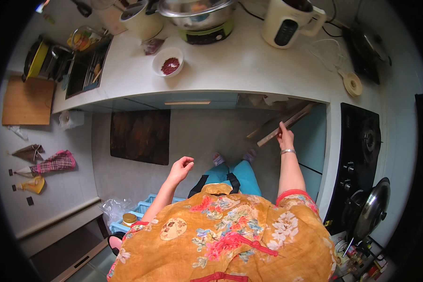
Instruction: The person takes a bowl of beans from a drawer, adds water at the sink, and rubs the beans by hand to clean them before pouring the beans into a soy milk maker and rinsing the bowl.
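My right hand (286,136) grips the top edge of a cabinet door (267,138), which is swung out from under the counter. Inside the cabinet behind it, whitish things (274,99) are only partly visible. My left hand (181,169) hangs in the air over the floor, loosely curled and holding nothing. On the counter ahead sits a white bowl (158,63) with small dark red beans or grains in it. A crumpled bag with purple-red contents (153,46) lies just behind the bowl.
The white countertop (239,67) carries a steel pot (197,17) on a green base and a cream electric jug (285,26). A sink (88,70) is at left, a gas hob (359,155) at right. A dark mat (141,135) lies on the floor; blue baskets (141,208) stand beside me.
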Action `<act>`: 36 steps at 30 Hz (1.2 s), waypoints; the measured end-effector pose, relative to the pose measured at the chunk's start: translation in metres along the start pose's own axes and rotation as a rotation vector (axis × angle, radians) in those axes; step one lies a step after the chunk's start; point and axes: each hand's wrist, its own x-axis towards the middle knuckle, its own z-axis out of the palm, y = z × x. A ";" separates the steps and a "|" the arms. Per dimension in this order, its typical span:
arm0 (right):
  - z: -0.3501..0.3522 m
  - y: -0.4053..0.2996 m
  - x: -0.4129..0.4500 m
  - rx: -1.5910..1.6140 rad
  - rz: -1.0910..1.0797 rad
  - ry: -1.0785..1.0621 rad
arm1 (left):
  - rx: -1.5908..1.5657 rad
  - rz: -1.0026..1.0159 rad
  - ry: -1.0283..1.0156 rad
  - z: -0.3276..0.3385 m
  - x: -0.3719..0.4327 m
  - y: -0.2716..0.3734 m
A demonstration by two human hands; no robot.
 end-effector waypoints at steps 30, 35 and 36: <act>-0.161 -0.026 -0.053 -1.236 -0.750 0.797 | 0.173 -0.369 -0.153 0.287 0.480 -0.004; -0.159 -0.012 -0.035 -1.225 -0.815 0.836 | 0.287 0.357 0.017 0.301 0.603 -0.060; -0.160 -0.007 -0.034 -1.251 -0.816 0.858 | 0.426 0.513 0.079 0.324 0.618 -0.049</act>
